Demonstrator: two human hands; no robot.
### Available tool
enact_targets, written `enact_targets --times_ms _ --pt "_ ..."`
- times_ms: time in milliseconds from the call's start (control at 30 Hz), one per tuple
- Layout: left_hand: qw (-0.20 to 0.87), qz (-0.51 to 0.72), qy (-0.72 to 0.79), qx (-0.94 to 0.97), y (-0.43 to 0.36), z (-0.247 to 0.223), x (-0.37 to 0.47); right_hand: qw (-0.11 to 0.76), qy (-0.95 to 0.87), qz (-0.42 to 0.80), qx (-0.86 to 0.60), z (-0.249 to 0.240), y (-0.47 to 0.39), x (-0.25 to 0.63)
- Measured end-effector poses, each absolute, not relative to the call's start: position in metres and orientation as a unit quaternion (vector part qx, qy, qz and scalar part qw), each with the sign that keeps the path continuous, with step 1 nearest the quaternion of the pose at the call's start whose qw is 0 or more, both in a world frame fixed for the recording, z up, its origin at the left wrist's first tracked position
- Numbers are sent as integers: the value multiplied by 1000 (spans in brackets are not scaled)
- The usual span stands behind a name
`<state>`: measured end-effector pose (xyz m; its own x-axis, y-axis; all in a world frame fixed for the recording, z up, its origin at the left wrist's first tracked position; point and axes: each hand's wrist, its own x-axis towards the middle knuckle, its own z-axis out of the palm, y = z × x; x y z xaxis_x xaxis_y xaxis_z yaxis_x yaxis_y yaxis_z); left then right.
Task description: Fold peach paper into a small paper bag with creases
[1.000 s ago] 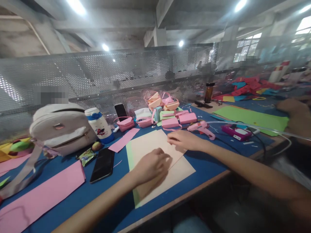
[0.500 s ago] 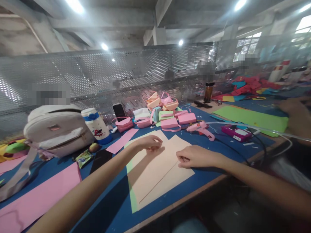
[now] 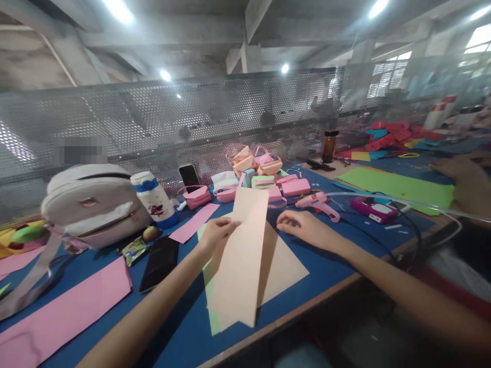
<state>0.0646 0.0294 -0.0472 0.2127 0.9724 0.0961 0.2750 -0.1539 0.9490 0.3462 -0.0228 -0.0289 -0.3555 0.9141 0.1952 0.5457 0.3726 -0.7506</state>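
Note:
My left hand (image 3: 215,236) pinches the left edge of a folded beige sheet of paper (image 3: 245,255), which is raised and tilted off the table. Below it lies another beige sheet (image 3: 283,271), with a strip of light green paper (image 3: 213,318) showing at its lower left. To the right of the raised sheet, my right hand (image 3: 307,228) is held over the table with loosely bent fingers and nothing in them. A pink glue gun (image 3: 322,205) lies just beyond that hand.
Small pink paper bags (image 3: 294,186) are grouped at the back. On the left are a backpack (image 3: 92,204), a white-and-blue bottle (image 3: 155,202), a black phone (image 3: 159,263) and pink sheets (image 3: 72,312). A purple device (image 3: 374,209) and another person's hand (image 3: 458,168) are on the right.
The folded beige sheet has risen off the table in my left hand, which has moved left and nearer. My right hand has let go of the paper and its fingers have loosened.

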Motion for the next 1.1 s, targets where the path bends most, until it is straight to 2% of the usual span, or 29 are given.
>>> enact_targets --times_ms 167,400,633,1100 --pt "410 458 483 623 -5 -59 71 366 -709 453 -398 -29 10 306" --pt "363 552 468 587 -3 -56 61 441 -629 549 -329 -42 29 265" --pt "429 495 469 593 -6 -63 62 476 -595 560 -324 -54 25 272" --pt "403 472 501 603 -13 -62 64 501 -591 532 -340 -59 27 267"
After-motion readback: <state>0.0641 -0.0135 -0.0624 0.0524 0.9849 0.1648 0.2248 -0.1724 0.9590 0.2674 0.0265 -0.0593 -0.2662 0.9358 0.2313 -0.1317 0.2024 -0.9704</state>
